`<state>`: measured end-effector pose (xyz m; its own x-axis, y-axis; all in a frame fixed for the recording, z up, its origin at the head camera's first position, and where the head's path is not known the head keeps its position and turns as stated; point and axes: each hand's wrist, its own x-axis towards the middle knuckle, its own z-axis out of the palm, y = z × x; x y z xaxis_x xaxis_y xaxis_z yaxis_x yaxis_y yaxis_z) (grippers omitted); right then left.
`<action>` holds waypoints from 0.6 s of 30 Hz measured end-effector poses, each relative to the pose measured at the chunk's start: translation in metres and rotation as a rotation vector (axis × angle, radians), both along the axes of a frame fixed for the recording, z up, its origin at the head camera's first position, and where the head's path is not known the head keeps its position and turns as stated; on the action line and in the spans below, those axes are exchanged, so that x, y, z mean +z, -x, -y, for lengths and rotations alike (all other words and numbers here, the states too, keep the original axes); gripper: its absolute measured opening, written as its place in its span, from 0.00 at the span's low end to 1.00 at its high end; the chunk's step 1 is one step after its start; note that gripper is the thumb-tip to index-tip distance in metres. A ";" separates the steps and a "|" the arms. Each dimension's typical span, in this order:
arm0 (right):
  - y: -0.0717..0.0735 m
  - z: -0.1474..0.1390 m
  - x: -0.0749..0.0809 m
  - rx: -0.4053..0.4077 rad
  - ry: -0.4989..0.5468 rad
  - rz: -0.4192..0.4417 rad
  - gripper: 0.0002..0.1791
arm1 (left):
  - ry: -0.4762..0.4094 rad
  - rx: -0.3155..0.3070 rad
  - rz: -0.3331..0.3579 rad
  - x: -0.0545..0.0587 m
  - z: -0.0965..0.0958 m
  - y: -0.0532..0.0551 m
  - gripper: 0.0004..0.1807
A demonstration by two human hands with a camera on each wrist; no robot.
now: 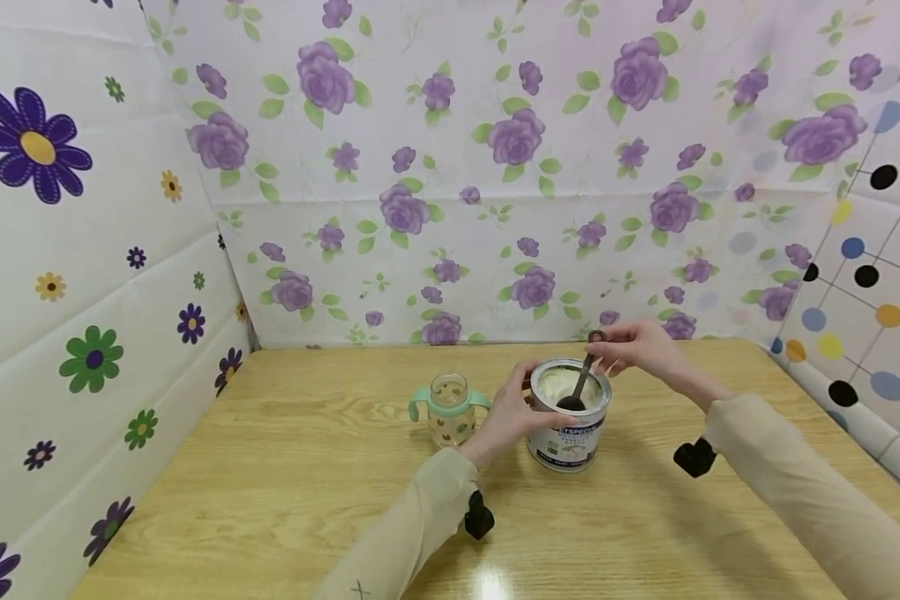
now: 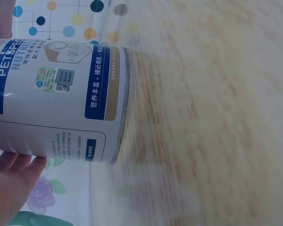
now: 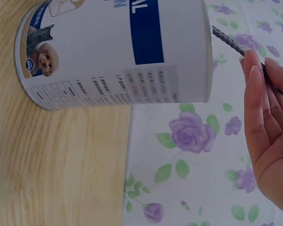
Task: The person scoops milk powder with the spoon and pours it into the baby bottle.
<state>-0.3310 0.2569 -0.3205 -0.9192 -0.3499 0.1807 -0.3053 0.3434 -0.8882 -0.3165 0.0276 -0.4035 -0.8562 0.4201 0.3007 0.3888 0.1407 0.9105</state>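
Observation:
An uncovered milk powder can [image 1: 566, 450] with a white and blue label stands upright on the table, pale powder [image 1: 557, 382] inside. My left hand [image 1: 512, 418] grips it from the left, thumb along the front below the rim and fingers round the far side. In the left wrist view, fingertips of that hand [image 2: 12, 186] lie against the can wall [image 2: 52, 108]. Between thumb and fingers, my right hand [image 1: 641, 350] pinches the top of a dark spoon [image 1: 585, 373]. Its bowl is down in the can over the powder. The right wrist view shows the handle [image 3: 228, 41] slanting past the rim.
Just left of the can stands a clear baby bottle [image 1: 450, 417] with mint green handles, its top uncovered, partly behind my left forearm. The wooden table [image 1: 285, 467] meets a floral cloth wall [image 1: 390, 275] behind and patterned cloths at both sides.

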 end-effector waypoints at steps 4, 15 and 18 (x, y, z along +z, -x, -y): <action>-0.005 -0.002 0.011 0.006 -0.002 -0.069 0.18 | 0.009 0.019 -0.016 0.001 -0.001 0.001 0.43; -0.032 0.012 0.041 -0.077 -0.028 -0.359 0.07 | 0.040 0.027 -0.038 0.001 -0.001 0.003 0.43; -0.034 0.015 0.040 -0.084 -0.038 -0.372 0.07 | 0.044 0.030 -0.033 0.001 -0.001 0.003 0.44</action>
<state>-0.2974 0.2424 -0.2806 -0.8188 -0.2895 0.4958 -0.5741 0.4114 -0.7079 -0.3196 0.0281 -0.4024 -0.8587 0.4077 0.3107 0.4132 0.1919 0.8902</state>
